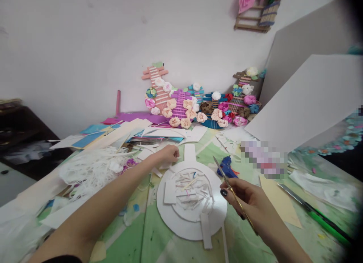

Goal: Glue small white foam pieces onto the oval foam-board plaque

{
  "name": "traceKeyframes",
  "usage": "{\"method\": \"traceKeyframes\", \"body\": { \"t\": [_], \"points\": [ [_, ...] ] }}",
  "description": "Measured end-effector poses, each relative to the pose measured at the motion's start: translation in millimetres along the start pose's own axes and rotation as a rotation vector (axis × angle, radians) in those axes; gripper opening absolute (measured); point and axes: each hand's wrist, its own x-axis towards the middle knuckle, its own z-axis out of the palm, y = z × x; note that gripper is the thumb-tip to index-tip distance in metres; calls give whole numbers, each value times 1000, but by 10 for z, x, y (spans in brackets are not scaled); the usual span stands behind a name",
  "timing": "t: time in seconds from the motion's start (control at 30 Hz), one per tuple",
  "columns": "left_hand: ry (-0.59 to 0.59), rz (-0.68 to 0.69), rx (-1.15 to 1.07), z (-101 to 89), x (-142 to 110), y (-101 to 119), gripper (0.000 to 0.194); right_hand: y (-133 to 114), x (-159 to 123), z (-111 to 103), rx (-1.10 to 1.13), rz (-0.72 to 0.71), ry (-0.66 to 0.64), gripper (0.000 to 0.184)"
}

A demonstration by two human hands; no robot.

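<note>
In my right hand point(246, 200) is a slim knife point(240, 204) with a pointed silver blade and a gold handle, its tip aimed up and left. My left hand point(171, 154) reaches across the table with curled fingers, over white scraps by the far edge of a white disc point(193, 229). Anything between those fingers is hidden. A white ring point(176, 211) lies on the disc, with many small cut scraps point(194, 189) inside it. White strips lie around it: one far strip point(190, 153), one left piece point(170, 193) and one near strip point(206, 232).
A dark blue object point(227, 166) with orange parts lies beyond the disc. A green-handled knife point(323, 219) rests at right on cream paper point(278, 202). White shredded strips point(93, 170) heap at left. Flower-covered guitar shapes point(181, 104) lean against the wall. A white board point(309, 100) stands right.
</note>
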Motion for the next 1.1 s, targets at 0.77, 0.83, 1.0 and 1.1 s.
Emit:
{"method": "traceKeyframes", "body": {
  "t": [0.77, 0.83, 1.0, 1.1],
  "points": [
    [191, -68, -894, -124, -767, 860, 14, -31, 15, 123, 31, -43, -110, 36],
    [216, -121, -917, -92, -889, 925, 13, -49, 3, 170, -12, -36, -154, 36],
    [313, -129, -827, 44, -1058, 1024, 10, -121, 11, 284, -154, 4, -192, 34],
    [418, -80, -651, 123, -1115, 1073, 11, -126, 6, 332, -216, 37, -196, 33]
  ]
}}
